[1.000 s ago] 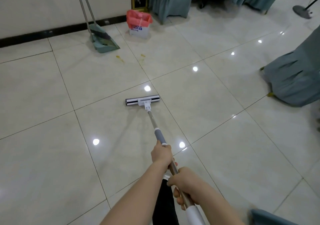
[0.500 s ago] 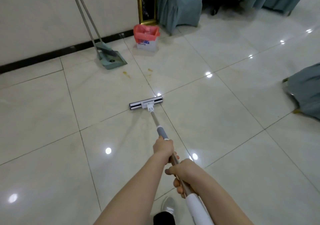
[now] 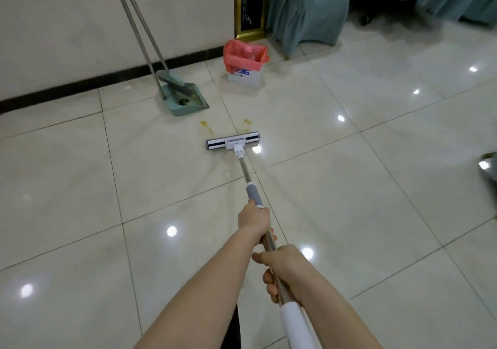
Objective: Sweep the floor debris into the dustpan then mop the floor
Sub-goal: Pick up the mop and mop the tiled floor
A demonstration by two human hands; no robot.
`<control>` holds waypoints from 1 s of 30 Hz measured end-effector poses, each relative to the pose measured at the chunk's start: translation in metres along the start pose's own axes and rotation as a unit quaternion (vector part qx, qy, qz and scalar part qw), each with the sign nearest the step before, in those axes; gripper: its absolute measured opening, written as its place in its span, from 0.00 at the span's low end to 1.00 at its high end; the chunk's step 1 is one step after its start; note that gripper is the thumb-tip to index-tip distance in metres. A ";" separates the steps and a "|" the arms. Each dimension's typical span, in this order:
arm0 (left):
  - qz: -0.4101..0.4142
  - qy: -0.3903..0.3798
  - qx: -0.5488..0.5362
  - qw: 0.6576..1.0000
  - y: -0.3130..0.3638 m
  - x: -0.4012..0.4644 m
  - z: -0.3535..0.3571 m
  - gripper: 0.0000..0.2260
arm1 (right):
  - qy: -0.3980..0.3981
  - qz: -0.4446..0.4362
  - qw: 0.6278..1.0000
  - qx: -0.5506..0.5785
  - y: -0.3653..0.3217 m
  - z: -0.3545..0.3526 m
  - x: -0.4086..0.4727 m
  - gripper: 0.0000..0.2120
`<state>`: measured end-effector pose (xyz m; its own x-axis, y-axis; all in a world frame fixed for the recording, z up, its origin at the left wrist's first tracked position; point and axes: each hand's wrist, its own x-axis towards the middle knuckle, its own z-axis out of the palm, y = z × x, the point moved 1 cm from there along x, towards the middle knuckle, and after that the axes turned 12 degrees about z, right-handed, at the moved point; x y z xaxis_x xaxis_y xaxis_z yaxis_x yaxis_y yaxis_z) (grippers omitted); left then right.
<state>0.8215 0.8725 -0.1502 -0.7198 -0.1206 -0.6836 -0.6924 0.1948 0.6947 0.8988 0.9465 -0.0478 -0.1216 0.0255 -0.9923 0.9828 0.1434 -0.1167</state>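
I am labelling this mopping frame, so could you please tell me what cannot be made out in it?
All in the head view:
- Dustpan contents: a dark clump, too small to identify.
- Broom and dustpan handles: tops cut off by the upper edge.
- Bin interior: hidden by its pink liner; blue print too blurred to read.
- Mop underside: faces the floor.
- Mop handle's end: cut off by the bottom edge, below the right hand and left hand.

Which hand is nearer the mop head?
Left. The left hand grips the mop handle just below its grey sleeve, further down toward the mop head. The right hand grips higher up the handle, closer to the person.
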 end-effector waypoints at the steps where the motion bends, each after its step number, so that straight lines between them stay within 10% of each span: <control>1: 0.002 0.000 0.001 1.000 0.010 0.019 -0.005 0.10 | -0.003 0.001 1.000 0.003 -0.020 0.003 0.006 0.12; 14: 0.007 -0.028 0.029 0.999 0.100 0.181 -0.061 0.15 | -0.022 -0.007 0.999 -0.028 -0.199 0.035 0.064 0.04; 30: -0.053 -0.008 -0.088 0.995 -0.037 -0.064 0.011 0.22 | -0.016 0.031 0.968 -0.248 0.042 -0.027 -0.012 0.06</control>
<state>0.8938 0.8836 -0.1350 -0.6417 -0.1159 -0.7582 -0.7638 0.0072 0.6454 0.9378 0.9790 -0.0394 -0.0531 0.0197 -0.9984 0.7995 0.5999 -0.0307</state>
